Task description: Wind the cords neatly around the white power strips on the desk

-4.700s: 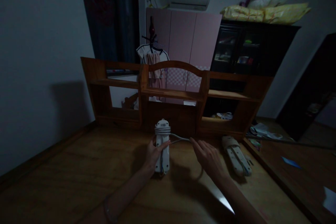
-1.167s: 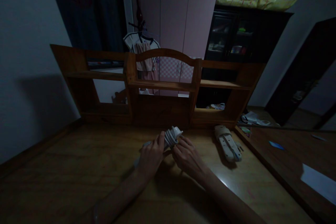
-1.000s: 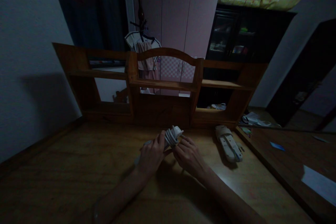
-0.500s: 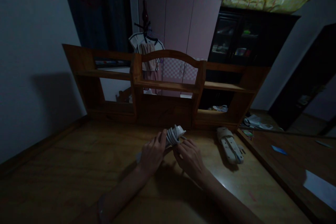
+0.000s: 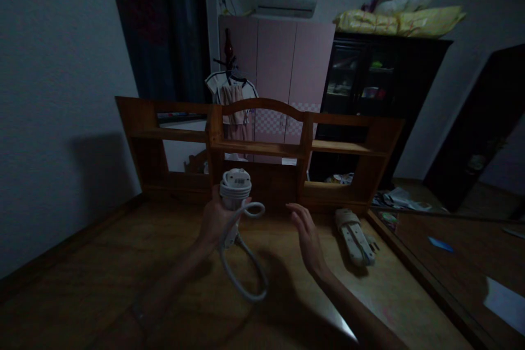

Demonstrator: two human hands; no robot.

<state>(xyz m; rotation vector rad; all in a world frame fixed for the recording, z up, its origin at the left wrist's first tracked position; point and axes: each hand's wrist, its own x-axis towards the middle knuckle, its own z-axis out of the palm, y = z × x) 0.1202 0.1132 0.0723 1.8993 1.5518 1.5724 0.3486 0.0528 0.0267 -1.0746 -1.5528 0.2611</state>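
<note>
A white power strip (image 5: 237,181) is held upright above the wooden desktop, its cord wound several turns around the upper part. My left hand (image 5: 213,219) grips it from the left side, partly behind it. A loose loop of white cord (image 5: 255,296) hangs from the strip towards me. To the right of the loop, my right hand (image 5: 308,240) is raised with its fingers stretched out, holding nothing and apart from the cord. Farther right lies a second power strip (image 5: 356,240), off-white, with its cord wrapped around one end.
A wooden shelf unit (image 5: 262,147) stands along the back of the desktop (image 5: 172,273). A wall (image 5: 53,175) closes off the left side. On the right, past a raised edge, a brown surface carries a blue card (image 5: 440,244) and white paper (image 5: 505,302).
My right hand has let go of the cord and moved right, its fingers opening out. The power strip has been tilted upright and shifted left in my left hand, and a cord loop now hangs free.
</note>
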